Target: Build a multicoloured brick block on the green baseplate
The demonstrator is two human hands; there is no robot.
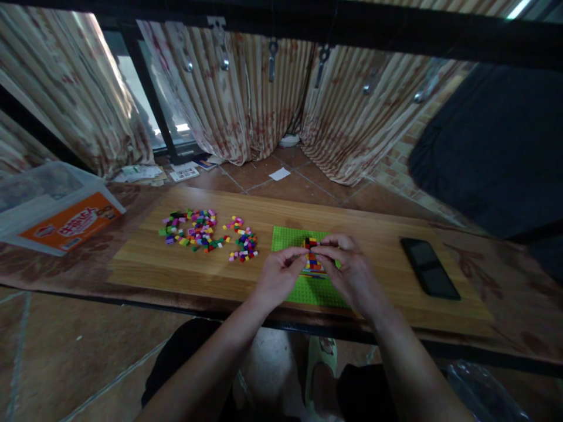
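A green baseplate [285, 237] lies on a low wooden table [378, 231]. On it stands a small stack of coloured bricks [312, 261]. My left hand [281, 275] pinches the stack from the left, fingers closed at its top. My right hand [347, 266] closes on it from the right, fingertips meeting the left hand's over the bricks. Part of the stack is hidden behind my fingers.
A scattered pile of loose coloured bricks [206, 230] lies left of the baseplate. A black phone [428, 268] rests on the table's right side. A clear plastic box with an orange label [61, 214] sits at far left. Curtains hang behind.
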